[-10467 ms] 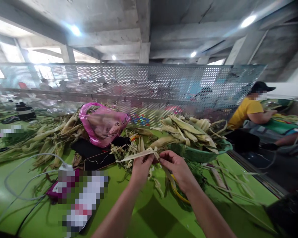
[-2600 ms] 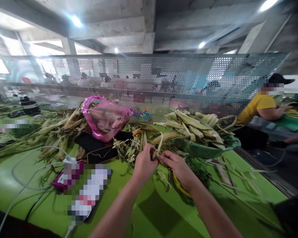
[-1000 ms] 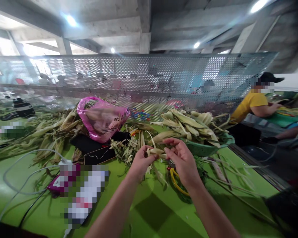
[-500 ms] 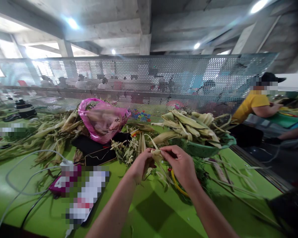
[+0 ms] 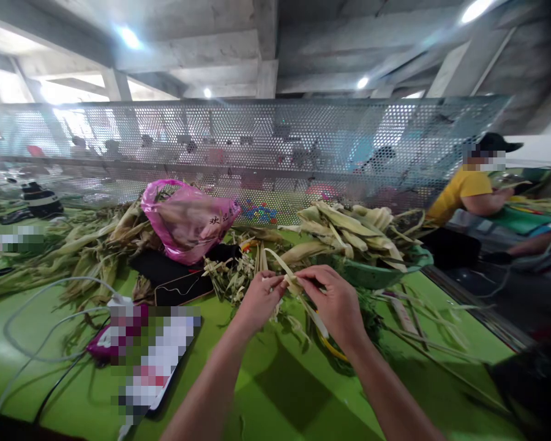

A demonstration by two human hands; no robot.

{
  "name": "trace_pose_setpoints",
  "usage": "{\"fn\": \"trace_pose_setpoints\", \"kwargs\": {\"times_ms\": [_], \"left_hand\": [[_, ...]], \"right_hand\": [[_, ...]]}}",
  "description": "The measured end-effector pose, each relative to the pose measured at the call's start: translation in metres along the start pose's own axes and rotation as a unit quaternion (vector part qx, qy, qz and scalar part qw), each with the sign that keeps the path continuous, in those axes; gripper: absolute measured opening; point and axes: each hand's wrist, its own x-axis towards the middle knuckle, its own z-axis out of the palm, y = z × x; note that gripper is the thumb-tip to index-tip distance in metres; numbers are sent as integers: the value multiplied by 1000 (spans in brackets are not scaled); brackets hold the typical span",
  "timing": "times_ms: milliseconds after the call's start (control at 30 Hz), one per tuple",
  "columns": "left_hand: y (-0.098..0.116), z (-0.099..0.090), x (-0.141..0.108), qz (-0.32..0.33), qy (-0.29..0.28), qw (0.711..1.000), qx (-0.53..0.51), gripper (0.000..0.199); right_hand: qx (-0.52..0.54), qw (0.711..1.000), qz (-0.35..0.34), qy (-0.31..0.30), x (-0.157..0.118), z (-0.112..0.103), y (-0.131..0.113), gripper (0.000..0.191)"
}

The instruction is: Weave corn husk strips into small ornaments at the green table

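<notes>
Between my two hands a pale corn husk strip (image 5: 292, 285) is pinched, its thin end curving up and its lower ends hanging over the table. My left hand (image 5: 261, 299) grips it from the left with fingertips closed. From the right, my right hand (image 5: 333, 298) pinches the same strip between thumb and forefinger. Just behind lies a bundle of small folded husk pieces (image 5: 232, 275). A yellow ring-shaped cord (image 5: 333, 350) and green stringy material rest below my right hand, partly hidden by it.
A green basin (image 5: 371, 274) heaped with dry husks (image 5: 349, 233) stands back right. Left are a pink plastic bag (image 5: 190, 223), loose husks (image 5: 96, 245), a phone (image 5: 158, 367) and a purple power strip (image 5: 103, 346) with cables. A person in yellow (image 5: 468, 193) sits at right.
My fingertips have shifted slightly on the husk strip, and my left hand's fingers are drawn closer to my right. The strip's hanging end now shows longer beside my right hand.
</notes>
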Motion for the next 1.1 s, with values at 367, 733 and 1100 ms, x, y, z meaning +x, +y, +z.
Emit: {"fn": "trace_pose_setpoints", "kwargs": {"times_ms": [367,733,1100], "left_hand": [[13,-8,-5,56,42,973,218,27],[8,2,0,60,95,994,14,20],[9,5,-2,96,45,994,14,29]], "right_hand": [[9,1000,-6,6,0,1,2,14],[73,986,150,10,-1,1,1,29],[362,869,322,-103,-2,18,2,39]]}}
